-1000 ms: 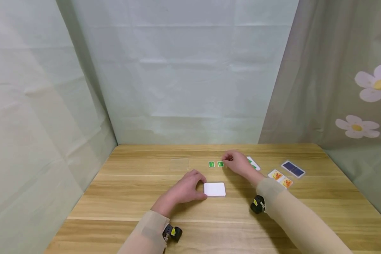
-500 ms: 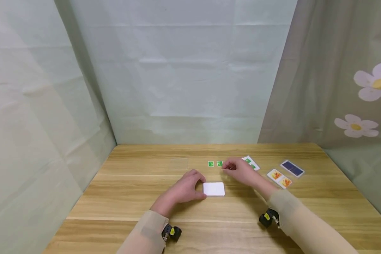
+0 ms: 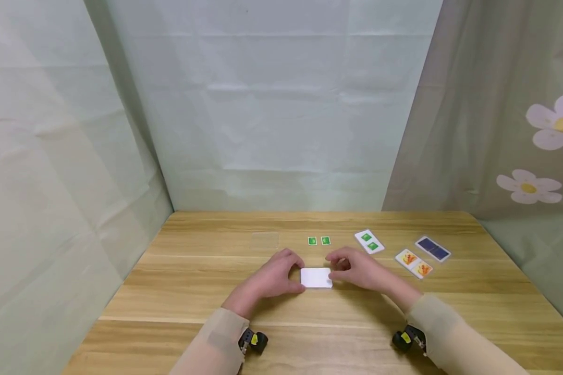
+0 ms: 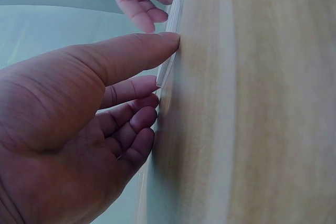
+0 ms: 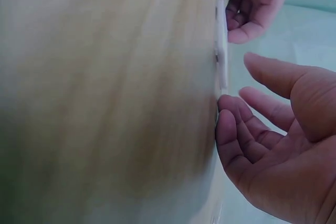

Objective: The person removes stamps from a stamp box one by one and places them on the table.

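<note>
1. Left hand [image 3: 274, 276] – I see its thumb and forefinger pinching the left end of the white card [image 3: 315, 278], flat on the table [image 3: 178, 291].
2. Right hand [image 3: 356, 268]: thumb and fingers parted at the card's right end, gripping nothing I can make out.
3. If the left pinch slackens or the right fingers bump that edge, I'd expect the card (layered-looking, perhaps a stack) to skew.
4. A careless reach beyond might scatter the small green squares [image 3: 312, 240].
5. Brands, labels, writing – none I can read.
</note>
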A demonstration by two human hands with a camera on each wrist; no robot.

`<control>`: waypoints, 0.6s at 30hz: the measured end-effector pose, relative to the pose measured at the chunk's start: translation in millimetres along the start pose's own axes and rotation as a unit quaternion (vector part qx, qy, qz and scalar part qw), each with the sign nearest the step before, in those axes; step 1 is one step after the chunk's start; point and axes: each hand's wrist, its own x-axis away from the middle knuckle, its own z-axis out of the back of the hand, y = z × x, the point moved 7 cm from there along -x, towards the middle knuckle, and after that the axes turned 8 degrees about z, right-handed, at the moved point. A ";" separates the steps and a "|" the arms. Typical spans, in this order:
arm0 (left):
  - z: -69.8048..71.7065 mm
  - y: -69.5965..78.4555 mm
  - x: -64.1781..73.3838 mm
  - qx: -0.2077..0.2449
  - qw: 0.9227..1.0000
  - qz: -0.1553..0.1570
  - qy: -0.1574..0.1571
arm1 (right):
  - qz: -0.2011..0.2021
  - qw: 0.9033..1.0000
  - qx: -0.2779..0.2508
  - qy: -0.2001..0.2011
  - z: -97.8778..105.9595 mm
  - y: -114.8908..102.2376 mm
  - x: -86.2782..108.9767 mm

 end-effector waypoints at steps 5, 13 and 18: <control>0.9 0.5 0.2 -0.001 1.000 0.003 0.000 | 0.018 1.000 0.009 -0.008 -1.5 0.3 4.9; 3.2 1.9 1.3 0.008 1.000 -0.004 -0.001 | 0.032 0.999 -0.001 -0.029 -5.1 5.8 9.0; 1.8 1.1 0.6 0.007 1.000 -0.003 -0.002 | 0.029 0.999 -0.012 -0.031 -5.1 8.2 11.1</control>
